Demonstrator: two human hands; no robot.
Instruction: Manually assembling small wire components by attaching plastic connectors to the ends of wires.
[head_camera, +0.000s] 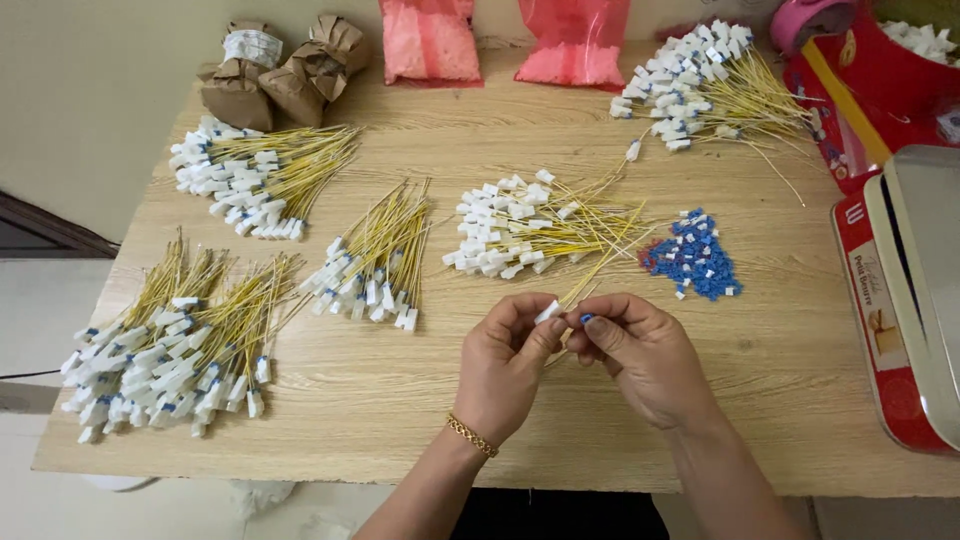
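Seen from the head camera, a person's two hands meet over a wooden table. The left hand, a gold bracelet at its wrist, pinches a white connector on a yellow wire between thumb and fingertips. The right hand pinches a small blue clip just beside that connector (the two pieces look nearly touching).

A pile of blue clips lies near the right hand, beyond it. White-tipped yellow wires rest in bundles across the table: one just beyond the hands, one to its left, another with blue clips fitted at the left edge. Brown paper parcels and pink plastic bags stand at the far edge; a red box sits at right.
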